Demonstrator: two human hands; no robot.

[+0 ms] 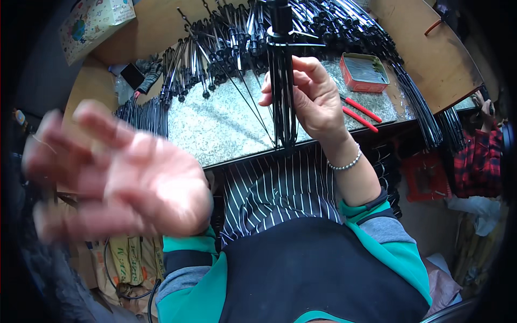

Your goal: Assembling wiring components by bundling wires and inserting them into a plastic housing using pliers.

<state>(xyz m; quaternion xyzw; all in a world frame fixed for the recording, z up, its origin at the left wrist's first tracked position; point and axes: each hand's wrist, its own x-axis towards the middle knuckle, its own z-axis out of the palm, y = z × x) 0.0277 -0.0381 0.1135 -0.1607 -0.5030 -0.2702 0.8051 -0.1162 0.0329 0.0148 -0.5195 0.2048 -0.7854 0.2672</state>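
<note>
A black umbrella frame stands upright at the front edge of the speckled worktop, its folded ribs bunched together. A pale wire or tie circles it near the top, with loose ends sticking out to the right. My right hand closes its fingers round the ribs just below that tie. A few thin ribs splay out to the left of the bunch. Raised close to the camera at the left, my left hand is blurred, palm up with fingers spread, holding nothing that I can see.
Many more black umbrella frames are heaped across the back of the worktop. Red-handled pliers lie right of my right hand, near a red tin of thin metal pieces. A phone and a glove rest at the left.
</note>
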